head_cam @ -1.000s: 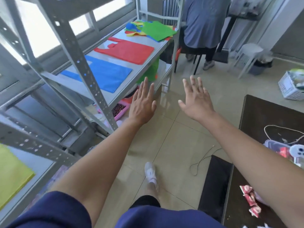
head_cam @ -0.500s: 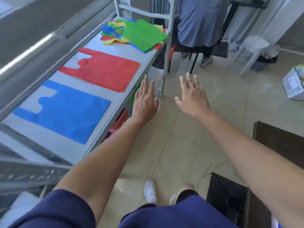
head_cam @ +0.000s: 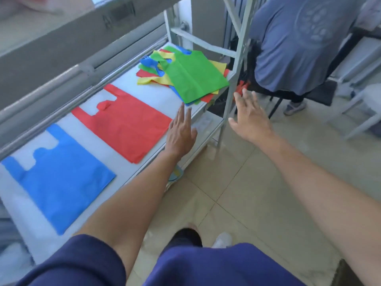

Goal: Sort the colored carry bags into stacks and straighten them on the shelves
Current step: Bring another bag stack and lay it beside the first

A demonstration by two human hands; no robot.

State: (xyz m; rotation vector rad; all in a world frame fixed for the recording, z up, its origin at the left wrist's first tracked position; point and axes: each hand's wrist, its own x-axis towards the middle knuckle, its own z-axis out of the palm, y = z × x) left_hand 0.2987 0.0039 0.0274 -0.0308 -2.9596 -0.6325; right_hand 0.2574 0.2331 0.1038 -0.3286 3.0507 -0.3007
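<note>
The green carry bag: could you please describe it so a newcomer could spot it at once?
Follow the white-topped grey metal shelf to its far end, past the flat blue fabric bag and the flat red fabric bag. The green fabric carry bag lies askew, the only one topping a jumbled multicoloured pile.

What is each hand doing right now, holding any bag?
Left hand: open, fingers straight, holding nothing.
Right hand: open, fingers spread, holding nothing.

grey metal shelf upright (head_cam: pixel 231 96) stands beside messy multicoloured fabric bag pile (head_cam: pixel 185 77); bare white shelf surface (head_cam: pixel 148 93) left of pile is open.
</note>
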